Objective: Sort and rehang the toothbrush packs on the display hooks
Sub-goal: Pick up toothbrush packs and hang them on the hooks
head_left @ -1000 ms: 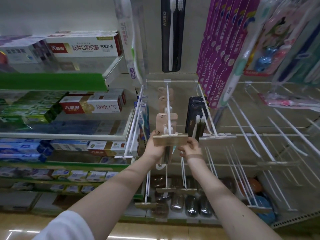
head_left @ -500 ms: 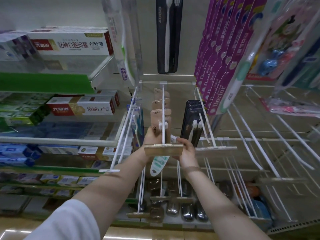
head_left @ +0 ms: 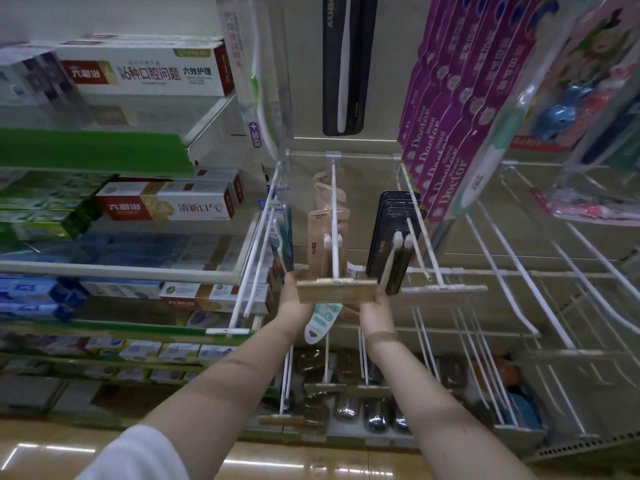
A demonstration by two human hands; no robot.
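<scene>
Head | beige AUBO pack (head_left: 317,244) on hook (head_left: 333,188), black AUBO pack (head_left: 381,244) beside | left hand (head_left: 294,300), right hand (head_left: 375,314): grip hidden, cannot tell

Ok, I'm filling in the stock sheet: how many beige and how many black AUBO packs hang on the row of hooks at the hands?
Beige packs: 3
Black packs: 3
Total: 6

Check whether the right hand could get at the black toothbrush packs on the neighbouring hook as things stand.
Probably yes. The right hand sits below-left of the black packs, whose lower ends hang exposed with nothing between. Its fingers are hidden behind the tag strip, so it may be occupied.
</scene>
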